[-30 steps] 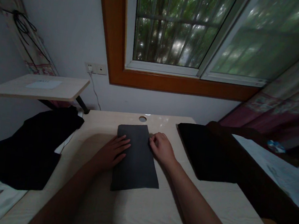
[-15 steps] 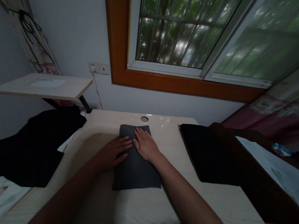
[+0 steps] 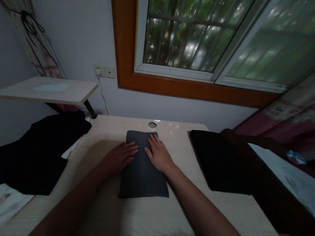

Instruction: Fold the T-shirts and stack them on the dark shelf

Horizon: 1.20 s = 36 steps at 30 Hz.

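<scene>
A dark grey piece of cloth [image 3: 144, 183], roughly rectangular, lies flat in the middle of the light wooden table. On its left edge rests my left hand [image 3: 119, 155], fingers stretched out and palm down. My right hand [image 3: 159, 154] lies flat on the upper right part of the same cloth, its fingers extended toward the far edge. Both hands press on the surface and neither grips anything. Whether the cloth is one layer or folded, I cannot tell.
Black fabric [image 3: 34, 149] is heaped on the left, with white cloth strips [image 3: 7, 210] in front of it. A black folded cloth [image 3: 217, 162] lies at the right of the table [image 3: 156, 227]. A small raised shelf [image 3: 78, 90] stands back left, below the wall sockets [image 3: 104, 72].
My right hand has slid slightly to the right across the cloth, widening the gap between the hands. My left hand has shifted a little left. The cloth stays in place.
</scene>
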### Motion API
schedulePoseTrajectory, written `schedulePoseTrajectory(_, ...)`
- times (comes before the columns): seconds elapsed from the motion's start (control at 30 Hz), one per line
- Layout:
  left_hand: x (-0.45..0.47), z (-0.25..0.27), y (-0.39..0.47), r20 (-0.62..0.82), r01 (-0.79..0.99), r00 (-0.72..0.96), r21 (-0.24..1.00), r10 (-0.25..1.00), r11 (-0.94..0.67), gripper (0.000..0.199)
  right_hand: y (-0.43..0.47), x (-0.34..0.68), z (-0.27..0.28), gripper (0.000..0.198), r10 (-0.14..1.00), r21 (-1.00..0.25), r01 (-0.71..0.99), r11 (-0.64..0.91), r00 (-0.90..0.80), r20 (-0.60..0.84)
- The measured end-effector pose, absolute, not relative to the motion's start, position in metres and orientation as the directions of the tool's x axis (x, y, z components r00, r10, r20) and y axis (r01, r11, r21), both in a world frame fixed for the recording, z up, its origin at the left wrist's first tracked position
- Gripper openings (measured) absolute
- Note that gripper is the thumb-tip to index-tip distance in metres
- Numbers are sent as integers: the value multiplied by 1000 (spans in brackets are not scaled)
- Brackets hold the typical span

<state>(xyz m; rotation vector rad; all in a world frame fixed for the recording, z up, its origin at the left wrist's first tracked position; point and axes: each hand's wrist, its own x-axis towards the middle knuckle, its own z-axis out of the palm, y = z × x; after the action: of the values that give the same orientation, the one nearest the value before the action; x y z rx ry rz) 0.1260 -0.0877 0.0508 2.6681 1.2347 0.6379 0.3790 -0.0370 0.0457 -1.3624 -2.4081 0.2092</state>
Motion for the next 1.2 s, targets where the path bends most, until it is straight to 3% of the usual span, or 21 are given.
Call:
schedulePoseTrajectory(0.67,117,44,-81,407,736,480,297,778,-609,41,-64,401,36,64,898,-367,824,432,-351,266)
schedulePoseTrajectory(0.97,114,47,-83,341,766,381,404,859,-500,42,-63,402,32,64,903,-354,835,421,-351,247)
schedulePoseTrajectory(1.2,114,50,-86,365,708,369,486,855,-513,43,-64,402,33,63,902,-347,837,423,-353,250)
